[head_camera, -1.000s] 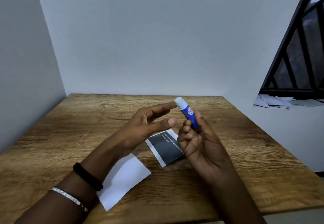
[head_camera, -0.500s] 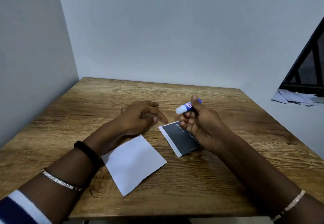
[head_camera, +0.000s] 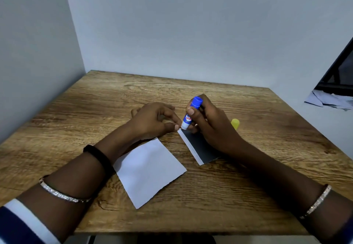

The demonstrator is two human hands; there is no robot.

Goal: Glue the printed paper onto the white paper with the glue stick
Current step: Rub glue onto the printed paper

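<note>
My right hand grips a blue and white glue stick, held nearly upright with its white tip down on the far left corner of the printed paper. That paper is dark with a white strip along its left edge and lies flat on the table, partly under my right hand. My left hand rests beside the glue tip, its fingertips pinning the same corner of the printed paper. The blank white paper lies flat to the left of it, its far corner under my left wrist.
A yellow cap lies on the wooden table just behind my right hand. Walls close the table in at the left and back. Loose papers sit on a ledge at the far right.
The glue stick has turned from tip-up, through sideways, to tip-down on the printed paper's corner. My left hand has dropped to the table and moved onto that corner.
</note>
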